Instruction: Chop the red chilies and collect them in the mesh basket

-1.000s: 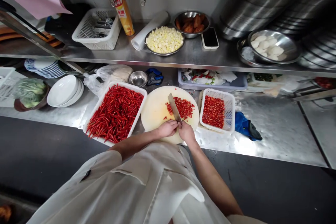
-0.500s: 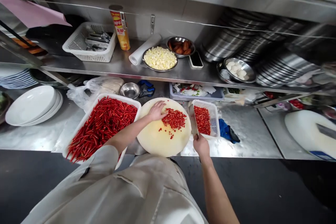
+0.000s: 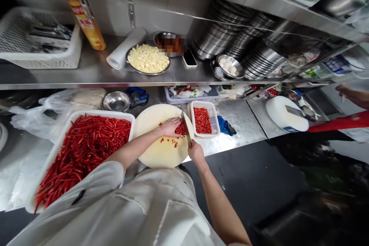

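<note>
My right hand (image 3: 196, 152) is closed round the handle of a cleaver (image 3: 188, 127), its blade upright near the right side of a round cutting board (image 3: 155, 155). With fingers stretched out, my left hand (image 3: 170, 127) lies over a heap of chopped red chillies (image 3: 180, 128), pressing it towards the blade and hiding part of it. A few loose pieces are scattered on the board. Just right of the board stands a small white basket (image 3: 215, 117) with more chopped chillies. To the left, a large white tub (image 3: 63, 127) is heaped with whole red chillies (image 3: 86, 150).
A steel bowl (image 3: 116, 102) and blue gloves (image 3: 137, 97) sit behind the board; another blue glove (image 3: 226, 125) lies right of the basket. The shelf (image 3: 95, 78) holds chopped pale pieces (image 3: 148, 58), a phone (image 3: 189, 58) and stacked steel bowls (image 3: 215, 27). Another person's hand (image 3: 354, 95) shows far right.
The cleaver has moved from the basket's edge onto the board, against the chopped chillies. My left hand has slid right over the heap. The view has turned right, bringing another person into sight.
</note>
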The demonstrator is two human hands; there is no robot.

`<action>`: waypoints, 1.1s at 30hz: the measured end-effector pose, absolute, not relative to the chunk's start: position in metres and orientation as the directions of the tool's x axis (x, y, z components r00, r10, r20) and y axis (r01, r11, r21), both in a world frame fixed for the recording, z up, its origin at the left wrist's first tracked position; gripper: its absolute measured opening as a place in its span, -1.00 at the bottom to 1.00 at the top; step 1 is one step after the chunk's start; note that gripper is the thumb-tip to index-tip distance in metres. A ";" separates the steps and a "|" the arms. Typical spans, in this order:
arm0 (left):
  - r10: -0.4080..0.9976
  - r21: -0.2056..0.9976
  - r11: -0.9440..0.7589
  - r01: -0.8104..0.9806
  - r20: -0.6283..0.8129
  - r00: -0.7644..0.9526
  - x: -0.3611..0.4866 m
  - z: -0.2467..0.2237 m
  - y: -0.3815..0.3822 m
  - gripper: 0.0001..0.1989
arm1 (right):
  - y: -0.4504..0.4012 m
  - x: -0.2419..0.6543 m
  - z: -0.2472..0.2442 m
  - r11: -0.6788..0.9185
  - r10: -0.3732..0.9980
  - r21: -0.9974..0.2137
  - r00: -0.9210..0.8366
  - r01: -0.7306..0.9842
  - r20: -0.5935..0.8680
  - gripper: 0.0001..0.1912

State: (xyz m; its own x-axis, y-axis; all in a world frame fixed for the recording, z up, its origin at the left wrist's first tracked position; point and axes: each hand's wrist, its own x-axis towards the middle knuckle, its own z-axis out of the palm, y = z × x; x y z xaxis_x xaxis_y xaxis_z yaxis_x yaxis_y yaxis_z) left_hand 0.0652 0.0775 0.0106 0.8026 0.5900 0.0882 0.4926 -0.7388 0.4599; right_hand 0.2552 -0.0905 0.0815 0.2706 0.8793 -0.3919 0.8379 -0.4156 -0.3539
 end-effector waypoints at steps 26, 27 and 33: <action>0.887 0.500 -0.099 0.861 0.436 -0.151 0.139 0.060 -0.010 -0.69 | -0.058 0.326 0.069 -0.720 0.530 -0.687 -0.562 0.096 -0.635 -0.65; 0.882 0.488 -0.113 0.865 0.451 -0.139 0.146 0.071 -0.005 -0.70 | -0.055 0.334 0.075 -0.706 0.548 -0.704 -0.569 0.078 -0.613 -0.65; 0.875 0.481 -0.297 0.825 0.482 0.035 0.225 0.121 0.038 -0.68 | -0.052 0.403 0.104 -0.660 0.667 -0.750 -0.488 -0.037 -0.563 -0.68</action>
